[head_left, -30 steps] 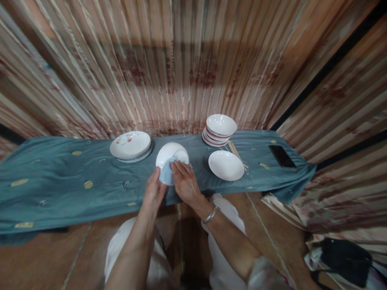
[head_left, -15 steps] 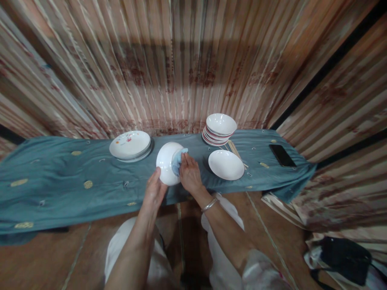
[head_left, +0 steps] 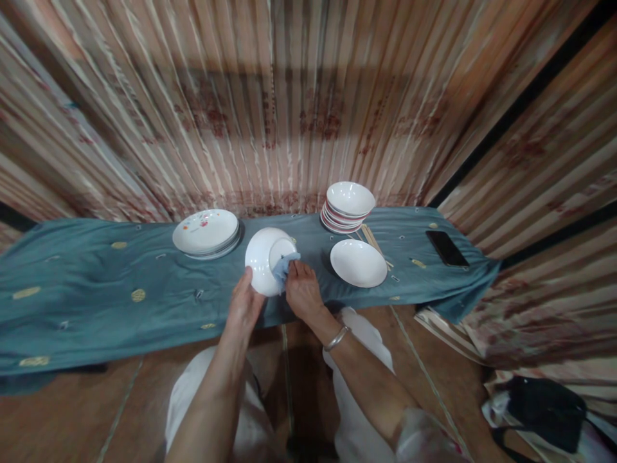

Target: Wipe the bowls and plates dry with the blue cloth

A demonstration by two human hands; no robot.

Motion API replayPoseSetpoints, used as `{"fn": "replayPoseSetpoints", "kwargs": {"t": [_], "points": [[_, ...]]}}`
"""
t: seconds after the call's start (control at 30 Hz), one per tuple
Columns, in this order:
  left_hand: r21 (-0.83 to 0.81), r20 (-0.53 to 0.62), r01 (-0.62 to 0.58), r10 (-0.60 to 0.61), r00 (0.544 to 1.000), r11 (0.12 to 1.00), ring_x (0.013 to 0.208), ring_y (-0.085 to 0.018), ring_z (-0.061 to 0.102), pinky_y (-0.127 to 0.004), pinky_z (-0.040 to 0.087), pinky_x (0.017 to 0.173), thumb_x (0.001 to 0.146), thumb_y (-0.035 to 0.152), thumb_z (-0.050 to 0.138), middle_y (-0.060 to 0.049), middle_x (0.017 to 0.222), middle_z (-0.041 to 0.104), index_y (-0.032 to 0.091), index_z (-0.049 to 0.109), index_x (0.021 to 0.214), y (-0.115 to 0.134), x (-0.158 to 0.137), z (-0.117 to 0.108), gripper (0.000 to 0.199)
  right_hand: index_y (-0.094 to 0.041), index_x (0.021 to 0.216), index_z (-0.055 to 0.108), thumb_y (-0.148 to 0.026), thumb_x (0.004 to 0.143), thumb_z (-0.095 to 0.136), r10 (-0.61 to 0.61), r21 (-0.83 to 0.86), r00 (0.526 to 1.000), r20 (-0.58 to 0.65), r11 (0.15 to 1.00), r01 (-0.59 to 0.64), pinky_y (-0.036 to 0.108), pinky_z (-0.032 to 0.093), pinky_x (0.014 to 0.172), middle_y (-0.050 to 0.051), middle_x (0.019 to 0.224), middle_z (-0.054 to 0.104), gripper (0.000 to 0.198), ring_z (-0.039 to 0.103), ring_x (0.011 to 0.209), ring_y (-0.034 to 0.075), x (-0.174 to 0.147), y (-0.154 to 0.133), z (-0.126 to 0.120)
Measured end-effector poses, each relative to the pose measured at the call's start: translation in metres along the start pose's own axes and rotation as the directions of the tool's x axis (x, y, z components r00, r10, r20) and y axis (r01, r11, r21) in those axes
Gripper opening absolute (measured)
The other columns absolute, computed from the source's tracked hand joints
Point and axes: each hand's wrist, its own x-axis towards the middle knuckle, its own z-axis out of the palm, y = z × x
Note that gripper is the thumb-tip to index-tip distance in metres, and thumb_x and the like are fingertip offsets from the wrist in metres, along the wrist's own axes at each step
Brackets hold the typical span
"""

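A white bowl (head_left: 260, 257) is held tilted above the table, its outer underside and foot ring turned up toward me. My left hand (head_left: 245, 301) grips its lower left rim. A light blue cloth (head_left: 285, 265) is bunched in the fingers of my right hand (head_left: 303, 289) and pressed against the bowl's base near the foot ring. To the right of my right hand, another white bowl (head_left: 358, 263) rests on the table. Behind that one stands a stack of white bowls (head_left: 348, 207), some with red rims.
A stack of flowered plates (head_left: 206, 233) sits left on the teal tablecloth (head_left: 96, 289). Chopsticks (head_left: 371, 238) lie beside the bowl stack. A black phone (head_left: 447, 248) lies near the right end. Curtains (head_left: 289, 116) hang behind; a black bag (head_left: 547, 411) is at lower right.
My right hand and the cloth have moved slightly down across the bowl's base, uncovering more of the foot ring. My left hand keeps its hold on the rim.
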Motion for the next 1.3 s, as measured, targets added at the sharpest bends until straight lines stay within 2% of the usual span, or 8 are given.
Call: {"fn": "replayPoseSetpoints", "kwargs": {"t": [0.23,0.43,0.6,0.73,0.83,0.93,1.07,1.3], "points": [[-0.026,0.009,0.008,-0.007,1.0,1.0,0.081,-0.018,0.073,-0.031,0.057,0.091,0.092,0.021,0.059,-0.012,0.095,0.078,0.006,0.067,0.119,0.0,0.002,0.0,0.032,-0.004,0.12,0.061,-0.01,0.093,0.045,-0.072,0.022,0.997,0.001,0.997,0.072,0.042,0.051,0.092,0.021,0.117,0.065,0.033,0.061,0.101,0.027,-0.011,-0.004,-0.004],[-0.022,-0.001,0.011,-0.011,1.0,1.0,0.089,-0.022,0.073,-0.032,0.057,0.09,0.087,0.024,0.067,-0.012,0.096,0.078,0.008,0.07,0.111,-0.001,0.005,-0.004,0.03,-0.004,0.126,0.06,-0.015,0.096,0.04,-0.176,0.141,0.979,-0.103,0.972,0.19,0.045,0.05,0.099,0.023,0.124,0.063,0.038,0.06,0.111,0.029,-0.02,-0.006,0.002],[0.074,-0.006,0.006,-0.006,1.0,0.997,0.071,-0.018,0.072,-0.024,0.058,0.071,0.079,0.029,0.076,-0.01,0.082,0.077,0.007,0.074,0.091,0.0,0.004,-0.008,0.025,-0.003,0.143,0.046,-0.018,0.098,0.036,-0.229,0.247,0.939,-0.256,0.924,0.292,0.045,0.04,0.114,0.022,0.142,0.052,0.048,0.044,0.137,0.028,-0.023,-0.013,0.013],[0.103,-0.044,-0.003,0.008,0.999,0.995,0.057,-0.011,0.064,-0.018,0.052,0.057,0.071,0.028,0.082,-0.005,0.072,0.075,0.01,0.074,0.079,0.001,-0.001,-0.004,0.021,-0.006,0.149,0.036,-0.02,0.099,0.036,-0.214,0.288,0.93,-0.298,0.909,0.302,0.043,0.034,0.12,0.019,0.154,0.039,0.053,0.03,0.147,0.025,-0.016,-0.019,0.015],[0.11,-0.019,0.005,-0.003,1.0,0.994,0.059,-0.01,0.064,-0.018,0.051,0.06,0.063,0.027,0.086,-0.004,0.073,0.075,0.011,0.076,0.08,0.002,-0.004,-0.001,0.025,-0.008,0.15,0.035,-0.022,0.099,0.038,-0.217,0.303,0.93,-0.298,0.902,0.308,0.046,0.028,0.122,0.017,0.158,0.032,0.053,0.018,0.152,0.025,-0.008,-0.022,0.008],[0.142,0.068,-0.003,-0.006,0.998,0.99,0.063,-0.01,0.065,-0.019,0.051,0.065,0.054,0.028,0.091,-0.003,0.076,0.076,0.013,0.077,0.081,0.002,-0.006,0.0,0.034,-0.009,0.148,0.038,-0.024,0.099,0.038,-0.221,0.308,0.929,-0.298,0.898,0.313,0.048,0.024,0.123,0.016,0.159,0.031,0.051,0.013,0.152,0.025,0.002,-0.022,-0.003],[0.149,0.121,-0.009,-0.009,0.993,0.989,0.065,-0.011,0.066,-0.019,0.051,0.068,0.042,0.034,0.095,-0.004,0.072,0.075,0.012,0.076,0.076,0.0,-0.004,-0.001,0.044,-0.009,0.144,0.043,-0.027,0.1,0.036,-0.21,0.324,0.922,-0.326,0.891,0.318,0.048,0.024,0.123,0.016,0.156,0.037,0.048,0.015,0.152,0.024,0.017,-0.019,-0.012],[0.172,0.146,-0.017,-0.009,0.989,0.985,0.078,-0.021,0.072,-0.032,0.053,0.082,0.046,0.038,0.094,-0.008,0.079,0.077,0.013,0.075,0.08,0.0,0.0,0.002,0.047,-0.012,0.141,0.048,-0.032,0.101,0.033,-0.117,0.416,0.922,-0.37,0.866,0.277,0.05,0.026,0.121,0.017,0.152,0.042,0.047,0.027,0.147,0.025,0.042,-0.008,-0.016]]}}
